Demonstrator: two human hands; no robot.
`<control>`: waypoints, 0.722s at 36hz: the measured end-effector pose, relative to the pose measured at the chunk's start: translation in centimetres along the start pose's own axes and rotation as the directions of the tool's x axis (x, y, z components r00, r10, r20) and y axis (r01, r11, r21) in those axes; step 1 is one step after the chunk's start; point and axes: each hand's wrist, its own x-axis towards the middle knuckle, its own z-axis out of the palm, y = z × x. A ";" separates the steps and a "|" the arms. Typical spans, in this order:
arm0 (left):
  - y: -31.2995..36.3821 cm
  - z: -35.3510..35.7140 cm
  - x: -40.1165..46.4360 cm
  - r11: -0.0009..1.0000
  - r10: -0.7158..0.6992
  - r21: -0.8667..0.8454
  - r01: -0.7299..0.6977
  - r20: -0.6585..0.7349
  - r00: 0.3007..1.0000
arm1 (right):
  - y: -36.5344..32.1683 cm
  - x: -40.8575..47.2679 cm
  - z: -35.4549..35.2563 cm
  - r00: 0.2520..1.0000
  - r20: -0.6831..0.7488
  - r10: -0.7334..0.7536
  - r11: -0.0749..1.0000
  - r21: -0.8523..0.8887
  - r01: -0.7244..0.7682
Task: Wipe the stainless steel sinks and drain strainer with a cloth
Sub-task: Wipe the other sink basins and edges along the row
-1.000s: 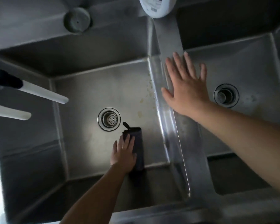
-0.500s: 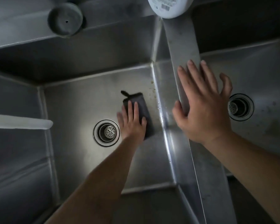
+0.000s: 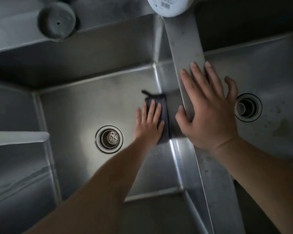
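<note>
Two stainless steel sinks lie below me. On the floor of the left sink (image 3: 85,107), my left hand (image 3: 149,122) presses a folded dark cloth (image 3: 164,119) with straight fingers, hard against the right wall. Left of that hand sits the perforated drain strainer (image 3: 109,139). My right hand (image 3: 208,107) lies flat with spread fingers on the steel divider (image 3: 186,43) between the basins. The right sink (image 3: 277,70) has its own drain (image 3: 247,107) and pale stains on its floor.
A white container (image 3: 169,5) stands on the divider's far end. A round grey cap (image 3: 57,21) sits on the back ledge at the left. A pale ledge (image 3: 17,137) juts in from the left edge.
My left hand has slid the cloth from the near part of the left sink floor, forward and right to the divider wall. My right hand stays flat on the divider.
</note>
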 end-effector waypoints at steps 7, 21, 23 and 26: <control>2.5 3.7 -9.8 0.999 0.034 -0.018 -0.032 0.121 0.992 | 0.0 0.1 -0.2 1.000 0.015 -0.017 1.000 -0.009 0.017; -2.9 -5.9 10.8 0.986 -0.163 -0.006 0.164 0.105 0.981 | 0.1 0.0 -0.1 0.999 0.034 -0.005 1.000 0.017 0.004; -3.4 -6.2 12.0 0.991 -0.134 0.007 0.134 0.108 0.985 | 0.1 0.1 -0.1 0.999 0.053 -0.002 1.000 0.007 0.001; -3.1 -5.8 11.6 0.991 -0.132 -0.018 0.134 0.091 0.987 | 0.0 0.0 -0.2 0.998 0.063 -0.001 1.000 0.008 0.001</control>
